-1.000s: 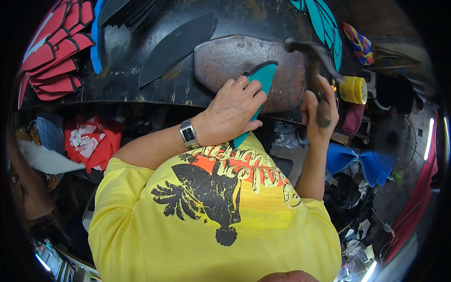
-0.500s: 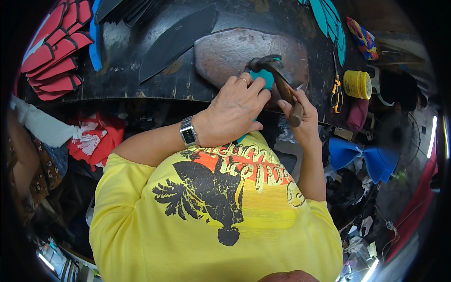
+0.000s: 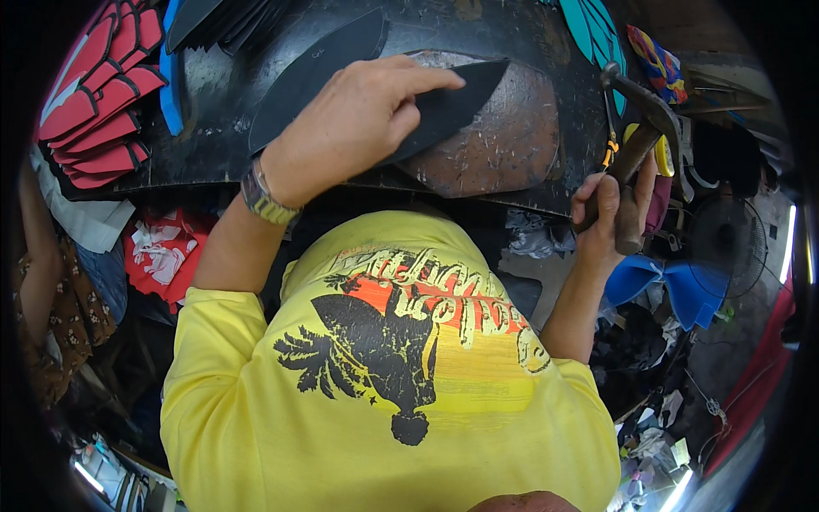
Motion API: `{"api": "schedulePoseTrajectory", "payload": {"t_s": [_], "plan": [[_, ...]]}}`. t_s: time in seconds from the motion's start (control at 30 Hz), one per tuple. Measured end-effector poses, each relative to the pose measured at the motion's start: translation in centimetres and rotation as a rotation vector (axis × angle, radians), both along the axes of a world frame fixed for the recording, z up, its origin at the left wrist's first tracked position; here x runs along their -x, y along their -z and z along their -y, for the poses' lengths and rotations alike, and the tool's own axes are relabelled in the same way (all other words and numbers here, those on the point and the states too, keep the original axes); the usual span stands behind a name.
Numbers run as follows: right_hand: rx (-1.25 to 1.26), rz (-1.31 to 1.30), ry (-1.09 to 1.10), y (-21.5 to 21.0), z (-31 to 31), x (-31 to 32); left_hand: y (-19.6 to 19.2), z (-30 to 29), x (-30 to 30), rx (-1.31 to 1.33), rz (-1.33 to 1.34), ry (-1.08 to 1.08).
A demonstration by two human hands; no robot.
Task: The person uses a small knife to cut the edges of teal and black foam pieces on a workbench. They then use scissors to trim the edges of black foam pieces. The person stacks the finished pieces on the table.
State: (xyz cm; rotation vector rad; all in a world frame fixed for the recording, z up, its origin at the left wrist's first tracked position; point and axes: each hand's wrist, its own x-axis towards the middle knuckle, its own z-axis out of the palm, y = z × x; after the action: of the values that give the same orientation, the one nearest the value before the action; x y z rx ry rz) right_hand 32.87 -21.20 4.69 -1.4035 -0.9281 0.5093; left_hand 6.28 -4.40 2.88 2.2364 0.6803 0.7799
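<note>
My left hand (image 3: 345,124) is over the bench, its index finger stretched along a black leaf-shaped piece (image 3: 465,102). The other fingers look curled round the piece's edge, partly hidden. That piece lies across a worn brown slab (image 3: 503,149), its pointed tip toward the far right. Off to the right, my right hand (image 3: 610,205) is closed round the wooden handle of a hammer (image 3: 638,154). The dark metal hammer head is raised beside the bench's right end. Behind my left hand lies another black leaf-shaped piece (image 3: 320,72).
Red pieces with black edges (image 3: 94,102) are piled at far left, next to a blue strip (image 3: 171,94). Teal pieces (image 3: 593,34), orange-handled scissors (image 3: 611,152) and a yellow tub (image 3: 665,154) are on the right. A fan (image 3: 725,247) stands beyond blue sheets (image 3: 670,290).
The left hand has moved up and left from the teal piece and is now on a black surface over the slab. The right hand has lifted the hammer off the slab, to the right.
</note>
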Motion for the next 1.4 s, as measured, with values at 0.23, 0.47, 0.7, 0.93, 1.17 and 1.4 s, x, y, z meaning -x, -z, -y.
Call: {"api": "schedulePoseTrajectory", "payload": {"t_s": [0.23, 0.47, 0.7, 0.93, 1.17, 1.4], "plan": [[0.32, 0.569, -0.337, 2.5, -1.0, 0.2, 2.9, -0.4, -0.6, -0.07, -0.198, -0.08], [0.282, 0.317, -0.22, 1.4, -0.7, 2.2, 3.1, -0.4, -0.8, -0.088, -0.224, -0.096], [0.187, 0.291, -0.213, 1.8, -0.3, 2.0, 3.2, -0.3, -0.9, -0.112, -0.213, -0.108], [0.399, 0.367, -0.403, 0.1, -1.6, 1.8, 3.0, -0.4, -1.0, -0.09, -0.238, -0.108], [0.358, 0.499, -0.285, 1.6, -4.1, 1.8, 3.1, -0.2, -1.1, -0.091, -0.228, -0.12], [0.366, 0.354, -0.246, -2.0, -5.7, -0.1, 3.1, -0.3, -1.3, -0.08, -0.217, -0.12]]}}
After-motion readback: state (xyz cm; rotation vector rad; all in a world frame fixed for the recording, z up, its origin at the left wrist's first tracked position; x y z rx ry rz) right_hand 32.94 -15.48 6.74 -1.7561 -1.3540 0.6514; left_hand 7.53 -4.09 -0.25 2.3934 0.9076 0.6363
